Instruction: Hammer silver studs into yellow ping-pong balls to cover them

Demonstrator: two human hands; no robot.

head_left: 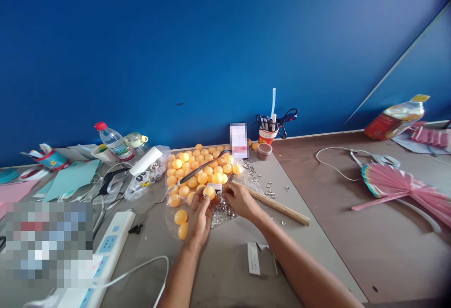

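An orange ball [210,192] is held in the fingers of my left hand [202,213], near the middle of the desk. Close to its right, my right hand [240,198] is closed in a pinch; what its fingertips hold is too small to make out. Many orange balls [192,182] lie on clear plastic behind my hands, with a dark, thin strap-like item [197,171] across them. Small shiny metal pieces [225,208] are heaped between and below my hands, and more are scattered to the right. A wooden stick [282,207] lies just right of my right hand.
A power strip [112,247] and cables lie at left. Bottles, including a red-capped one [114,142], stand behind. A cup of pens [268,134] and a small round tub [264,151] are at the back. A pink fan [405,188] lies right; a clear piece [266,261] is in front.
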